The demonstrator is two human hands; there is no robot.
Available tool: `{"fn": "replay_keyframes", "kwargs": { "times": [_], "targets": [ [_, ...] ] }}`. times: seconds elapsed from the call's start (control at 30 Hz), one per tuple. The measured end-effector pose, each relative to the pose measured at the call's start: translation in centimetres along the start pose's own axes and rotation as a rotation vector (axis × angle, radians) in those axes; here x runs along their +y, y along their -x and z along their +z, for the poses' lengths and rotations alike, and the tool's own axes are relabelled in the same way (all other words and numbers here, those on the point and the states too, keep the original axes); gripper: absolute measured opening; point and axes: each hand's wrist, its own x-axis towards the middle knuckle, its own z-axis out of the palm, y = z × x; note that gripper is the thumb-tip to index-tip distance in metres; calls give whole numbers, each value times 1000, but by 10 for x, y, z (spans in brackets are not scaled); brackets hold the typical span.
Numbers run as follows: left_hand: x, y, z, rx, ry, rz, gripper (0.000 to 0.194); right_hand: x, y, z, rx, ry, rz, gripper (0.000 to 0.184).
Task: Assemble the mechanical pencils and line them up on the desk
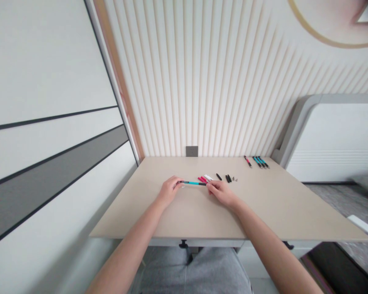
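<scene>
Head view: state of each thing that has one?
Blue-black pen: held at both ends
Left hand: pinching the pen's left end
Right hand: gripping its right end
Blue pens: lying side by side
Red pen: lying left of them
Red pieces: lying loose
White piece: lying beside red pieces
Black pieces: lying loose
Small grey pieces: lying loose
Wall socket: nothing plugged in

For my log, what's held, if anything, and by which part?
A turquoise-black pen: left grip on its left end, right grip on its right end.

the left hand [168, 191] and right hand [222, 192] hide the ends of the blue pen [194, 183]; small bits [234, 179] are too tiny to identify; the round ornament [324, 39] is cut off.
</scene>
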Motion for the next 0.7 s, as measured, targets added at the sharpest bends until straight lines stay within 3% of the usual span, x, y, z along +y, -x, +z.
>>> {"fn": "replay_keyframes", "kwargs": {
  "times": [0.1,0.2,0.33,0.5,0.6,0.7],
  "targets": [
    [0,0,2,51,71,-53,14,-8,3,1,-168,-138,68,53],
    [0,-5,8,149,267,-214,26,-14,4,6,-197,-158,62,53],
    [13,-20,18,225,594,-349,47,-16,2,18,-234,-73,-56,49],
    [40,-36,30,124,743,-384,52,-11,2,28,-205,60,-150,46],
    [48,-34,37,-28,794,-369,74,-9,3,33,-183,112,-184,44],
    [49,-27,41,-105,804,-381,87,-8,3,34,-167,141,-216,46]
  ]
}}
